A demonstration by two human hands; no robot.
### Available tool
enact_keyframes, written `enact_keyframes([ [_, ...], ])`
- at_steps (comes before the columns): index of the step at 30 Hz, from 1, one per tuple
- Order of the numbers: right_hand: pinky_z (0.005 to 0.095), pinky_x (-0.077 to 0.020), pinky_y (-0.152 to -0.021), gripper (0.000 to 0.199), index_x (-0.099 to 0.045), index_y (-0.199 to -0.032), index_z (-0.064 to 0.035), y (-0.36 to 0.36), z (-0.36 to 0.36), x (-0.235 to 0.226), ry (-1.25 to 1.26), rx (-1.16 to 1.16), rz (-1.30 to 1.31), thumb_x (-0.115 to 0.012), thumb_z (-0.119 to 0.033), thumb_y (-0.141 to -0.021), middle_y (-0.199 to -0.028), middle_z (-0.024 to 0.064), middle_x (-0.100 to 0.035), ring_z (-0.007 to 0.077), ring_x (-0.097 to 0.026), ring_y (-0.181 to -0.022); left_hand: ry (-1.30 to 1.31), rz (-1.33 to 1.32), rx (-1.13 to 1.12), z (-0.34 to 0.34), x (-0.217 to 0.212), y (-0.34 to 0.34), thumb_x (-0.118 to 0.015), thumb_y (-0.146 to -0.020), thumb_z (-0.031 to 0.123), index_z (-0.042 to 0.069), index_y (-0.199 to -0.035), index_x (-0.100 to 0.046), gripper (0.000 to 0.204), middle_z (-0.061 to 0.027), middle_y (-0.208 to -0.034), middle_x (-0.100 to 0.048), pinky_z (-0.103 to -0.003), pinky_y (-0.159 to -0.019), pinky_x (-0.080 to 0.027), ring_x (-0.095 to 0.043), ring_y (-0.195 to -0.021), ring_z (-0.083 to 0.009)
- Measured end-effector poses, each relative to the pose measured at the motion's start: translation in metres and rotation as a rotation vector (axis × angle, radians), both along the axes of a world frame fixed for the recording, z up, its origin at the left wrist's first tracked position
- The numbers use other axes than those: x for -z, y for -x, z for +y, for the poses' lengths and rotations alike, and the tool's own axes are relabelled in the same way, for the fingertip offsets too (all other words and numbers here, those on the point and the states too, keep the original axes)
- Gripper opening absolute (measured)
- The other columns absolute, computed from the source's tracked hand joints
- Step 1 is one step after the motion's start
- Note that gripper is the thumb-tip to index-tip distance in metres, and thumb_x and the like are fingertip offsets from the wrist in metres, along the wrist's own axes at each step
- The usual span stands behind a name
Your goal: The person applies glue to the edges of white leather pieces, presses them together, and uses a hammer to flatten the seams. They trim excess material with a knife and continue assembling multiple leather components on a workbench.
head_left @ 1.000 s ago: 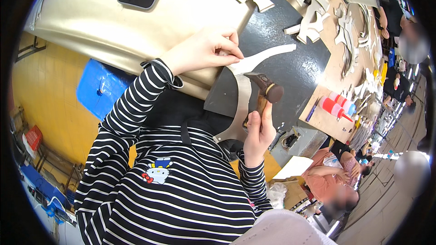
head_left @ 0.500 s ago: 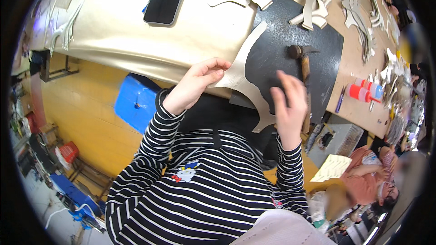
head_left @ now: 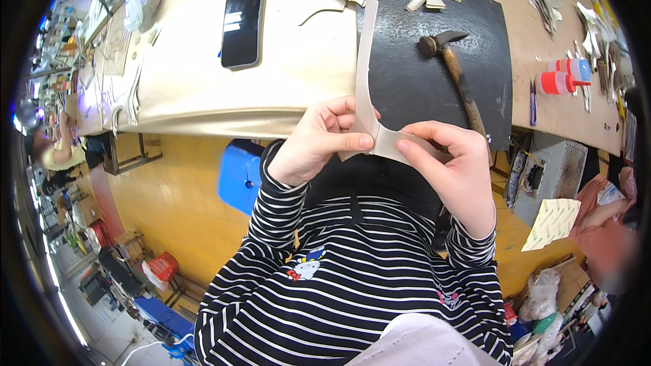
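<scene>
Workshop bench [head_left: 203, 88] carries a phone [head_left: 242, 28] at 11 o'clock and a hammer [head_left: 453, 68] at 1 o'clock on a black mat [head_left: 413, 74]. Left hand [head_left: 317, 141] and right hand [head_left: 453, 166] each grip pinched on the beige leather strip [head_left: 368, 95], held above the bench edge.

The strip [head_left: 369, 88] pinched between the left hand [head_left: 319, 141] and right hand [head_left: 451, 169] looks like thin, matt, beige leather or card, smooth on its face. The mat [head_left: 420, 74] under it is black, with a fine pebbled grain and a dull sheen. The hammer [head_left: 451, 61] has a dark metal head and a worn, brownish wooden handle. The phone [head_left: 241, 28] shows a glossy black glass face. The bench cover [head_left: 190, 74] is smooth, pale cream sheet, softly matt. The sleeves [head_left: 285, 196] are knitted striped cloth.
</scene>
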State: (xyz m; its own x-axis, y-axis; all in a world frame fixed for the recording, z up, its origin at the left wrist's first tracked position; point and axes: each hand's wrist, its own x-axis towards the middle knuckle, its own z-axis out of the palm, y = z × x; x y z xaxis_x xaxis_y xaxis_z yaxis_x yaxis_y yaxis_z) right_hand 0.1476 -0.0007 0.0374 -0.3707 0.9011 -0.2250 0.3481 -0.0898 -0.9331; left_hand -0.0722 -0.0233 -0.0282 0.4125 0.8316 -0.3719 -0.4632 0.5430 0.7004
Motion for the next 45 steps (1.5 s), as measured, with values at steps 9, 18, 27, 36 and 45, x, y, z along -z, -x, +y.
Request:
enact_keyframes([
  [9,0.0193,-0.0476,-0.065,0.016,-0.072,-0.096,0.0072,-0.027,-0.001,-0.010,0.171,0.035,0.088,-0.073,-0.006,-0.086,-0.077,0.0039,-0.070,0.0051,-0.062,-0.071,0.047,-0.215,0.042,0.000,0.002,-0.031,-0.073,-0.086,0.014,0.001,-0.106,-0.061,0.027,-0.0080,-0.093,-0.068,-0.023,-0.069,-0.050,-0.064,-0.082,-0.0130],
  [18,0.0186,-0.0441,-0.062,0.016,-0.072,-0.096,0.0056,-0.040,0.000,-0.009,0.200,-0.001,0.084,-0.073,-0.008,-0.087,-0.077,0.0015,-0.068,0.0038,-0.059,-0.071,0.076,-0.202,0.045,0.000,0.012,-0.049,-0.068,-0.088,0.027,0.005,-0.085,-0.060,0.024,-0.0044,-0.084,-0.058,-0.026,-0.074,-0.047,-0.056,-0.081,-0.0135],
  [27,0.0321,-0.0508,-0.076,0.027,-0.068,-0.116,-0.0026,-0.046,0.007,0.004,-0.386,-0.027,-0.244,-0.068,-0.008,-0.090,-0.091,0.0080,-0.069,0.0186,-0.064,-0.081,-0.044,0.398,-0.260,0.000,0.015,-0.061,-0.065,-0.093,0.010,-0.002,-0.109,-0.065,0.020,-0.0027,-0.093,-0.066,-0.025,-0.075,-0.047,-0.060,-0.084,-0.0091],
  [36,0.0350,-0.0429,-0.078,0.032,-0.072,-0.113,-0.0090,-0.127,0.073,-0.073,-1.088,0.275,-0.502,-0.063,0.000,-0.083,-0.079,0.0054,-0.064,0.0184,-0.060,-0.075,-0.718,1.159,-0.404,0.045,0.076,-0.029,-0.064,-0.092,0.002,0.001,-0.109,-0.067,0.017,-0.0109,-0.096,-0.065,-0.032,-0.078,-0.050,-0.064,-0.087,-0.0226],
  [45,0.0429,-0.0484,-0.095,0.042,-0.066,-0.125,-0.0107,-0.231,0.350,-0.046,-0.827,0.371,-0.959,-0.063,-0.030,-0.089,-0.109,0.0219,-0.068,0.0340,-0.065,-0.104,-0.819,1.284,-0.551,0.038,0.096,-0.036,-0.062,-0.090,0.000,0.005,-0.101,-0.069,0.014,-0.0104,-0.096,-0.063,-0.035,-0.074,-0.052,-0.065,-0.085,-0.0278],
])
